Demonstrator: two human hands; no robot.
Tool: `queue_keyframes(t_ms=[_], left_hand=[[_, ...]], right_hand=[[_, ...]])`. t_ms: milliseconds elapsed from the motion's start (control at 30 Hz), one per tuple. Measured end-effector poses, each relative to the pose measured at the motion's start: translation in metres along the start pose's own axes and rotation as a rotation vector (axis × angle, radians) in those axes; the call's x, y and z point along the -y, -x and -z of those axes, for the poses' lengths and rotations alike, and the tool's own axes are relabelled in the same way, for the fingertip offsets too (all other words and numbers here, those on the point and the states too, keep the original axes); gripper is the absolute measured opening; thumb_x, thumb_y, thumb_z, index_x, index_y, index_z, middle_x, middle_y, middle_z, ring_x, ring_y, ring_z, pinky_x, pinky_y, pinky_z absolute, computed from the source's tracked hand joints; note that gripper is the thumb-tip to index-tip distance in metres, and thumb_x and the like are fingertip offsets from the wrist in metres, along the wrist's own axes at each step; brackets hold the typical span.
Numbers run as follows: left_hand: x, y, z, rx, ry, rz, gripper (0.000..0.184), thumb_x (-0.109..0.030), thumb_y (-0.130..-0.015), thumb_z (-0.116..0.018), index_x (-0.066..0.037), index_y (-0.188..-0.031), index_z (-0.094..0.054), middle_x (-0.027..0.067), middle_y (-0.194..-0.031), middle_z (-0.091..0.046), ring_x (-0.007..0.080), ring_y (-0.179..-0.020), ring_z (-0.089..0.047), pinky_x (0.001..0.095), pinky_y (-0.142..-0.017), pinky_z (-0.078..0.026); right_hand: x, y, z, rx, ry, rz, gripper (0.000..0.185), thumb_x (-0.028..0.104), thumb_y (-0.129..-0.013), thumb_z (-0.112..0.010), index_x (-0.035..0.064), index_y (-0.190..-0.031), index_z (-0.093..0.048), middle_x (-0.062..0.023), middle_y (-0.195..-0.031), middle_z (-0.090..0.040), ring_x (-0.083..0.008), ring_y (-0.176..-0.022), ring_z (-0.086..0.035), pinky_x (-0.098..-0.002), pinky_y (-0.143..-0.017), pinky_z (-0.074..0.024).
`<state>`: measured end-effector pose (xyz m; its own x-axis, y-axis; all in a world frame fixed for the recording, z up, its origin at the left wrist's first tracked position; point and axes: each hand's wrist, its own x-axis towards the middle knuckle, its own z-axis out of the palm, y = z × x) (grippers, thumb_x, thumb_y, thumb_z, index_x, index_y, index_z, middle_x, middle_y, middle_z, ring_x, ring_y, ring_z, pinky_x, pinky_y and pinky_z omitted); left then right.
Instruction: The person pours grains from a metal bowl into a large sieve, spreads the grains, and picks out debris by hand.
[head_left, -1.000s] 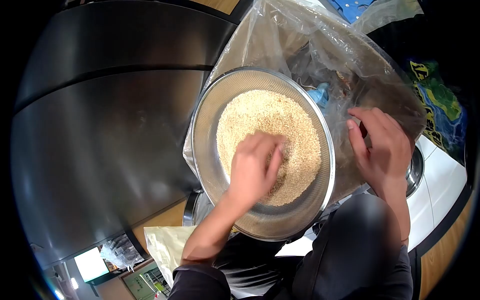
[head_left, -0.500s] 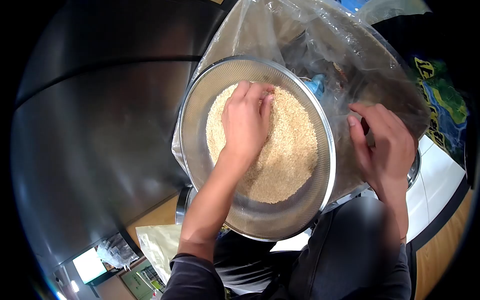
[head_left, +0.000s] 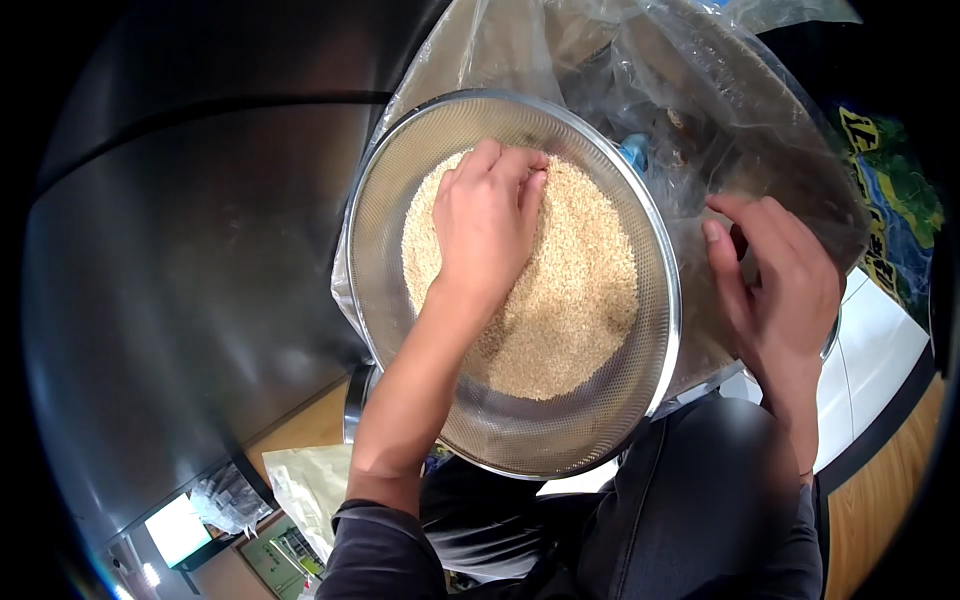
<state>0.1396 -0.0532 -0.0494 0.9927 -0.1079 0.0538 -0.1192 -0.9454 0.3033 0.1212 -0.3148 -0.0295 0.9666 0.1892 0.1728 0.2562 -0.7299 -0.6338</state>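
A round metal mesh sieve (head_left: 655, 300) rests over my lap, with a wide bed of pale, rice-like grains (head_left: 570, 290) in it. My left hand (head_left: 487, 215) lies on the upper part of the grains. Its fingers are curled, thumb close to the index finger; what is between the fingertips is too small to make out. To the right of the sieve, my right hand (head_left: 778, 270) hovers over a clear plastic bag (head_left: 680, 330). Its fingers are bent, a small gap shows between thumb and index fingertip, and nothing is seen held there.
A dark glossy panel (head_left: 200, 280) fills the left side. Inside the plastic bag lies a blue item (head_left: 634, 152). A printed dark bag (head_left: 890, 210) stands at the right, above white tiles (head_left: 870, 370). A pale bag (head_left: 308, 490) is at lower left.
The sieve and both hands sit slightly differently in view, the sieve appearing a little larger and higher. My left hand stays on the grains, and my right hand keeps its bent shape.
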Motion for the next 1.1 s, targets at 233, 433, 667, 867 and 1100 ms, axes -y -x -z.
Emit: queue_keyframes(t_ms=[233,433,667,867,1100], left_hand=[[0.004,0.003,-0.004,-0.064,0.020,-0.031,0.009,-0.005,-0.087,-0.076,-0.004,-0.095,-0.073,0.0090,-0.087,-0.065,0.0196,-0.068,-0.066,0.0321,-0.062,-0.053],[-0.009,0.004,0.006,-0.152,0.366,0.132,0.011,0.003,-0.088,-0.073,-0.004,-0.096,-0.071,0.0004,-0.090,-0.054,0.0063,-0.070,-0.047,0.0220,-0.064,-0.042],[-0.042,-0.012,0.030,-0.245,0.681,-0.041,0.015,-0.003,-0.083,-0.081,-0.010,-0.096,-0.077,-0.0013,-0.090,-0.054,0.0080,-0.074,-0.043,0.0224,-0.064,-0.037],[-0.052,-0.021,0.037,-0.218,0.639,-0.118,0.019,0.004,-0.091,-0.076,-0.001,-0.109,-0.077,-0.0015,-0.099,-0.054,0.0040,-0.081,-0.049,0.0178,-0.073,-0.043],[-0.040,-0.011,0.023,-0.258,0.741,0.064,0.012,-0.003,-0.089,-0.079,-0.005,-0.101,-0.078,-0.0013,-0.091,-0.055,0.0048,-0.073,-0.045,0.0197,-0.065,-0.040]], right_hand=[[0.001,0.000,0.001,0.012,0.001,-0.005,0.013,0.014,-0.090,-0.073,0.0081,-0.101,-0.071,-0.0081,-0.079,-0.060,-0.0279,-0.070,-0.061,-0.0374,-0.065,-0.0485],[0.000,0.000,0.001,0.006,0.014,0.004,0.012,0.014,-0.090,-0.073,0.0082,-0.101,-0.071,-0.0081,-0.078,-0.059,-0.0284,-0.070,-0.061,-0.0377,-0.064,-0.0480],[0.000,0.000,0.001,0.008,0.033,0.012,0.012,0.014,-0.090,-0.073,0.0084,-0.100,-0.071,-0.0078,-0.077,-0.059,-0.0285,-0.069,-0.061,-0.0380,-0.063,-0.0478],[-0.002,0.000,0.000,-0.017,0.017,0.024,0.012,0.014,-0.090,-0.073,0.0084,-0.100,-0.072,-0.0077,-0.078,-0.061,-0.0288,-0.070,-0.062,-0.0380,-0.064,-0.0486],[-0.002,0.001,0.002,0.006,0.007,0.002,0.013,0.017,-0.091,-0.073,0.0085,-0.101,-0.072,-0.0077,-0.080,-0.062,-0.0294,-0.072,-0.062,-0.0381,-0.065,-0.0491]])
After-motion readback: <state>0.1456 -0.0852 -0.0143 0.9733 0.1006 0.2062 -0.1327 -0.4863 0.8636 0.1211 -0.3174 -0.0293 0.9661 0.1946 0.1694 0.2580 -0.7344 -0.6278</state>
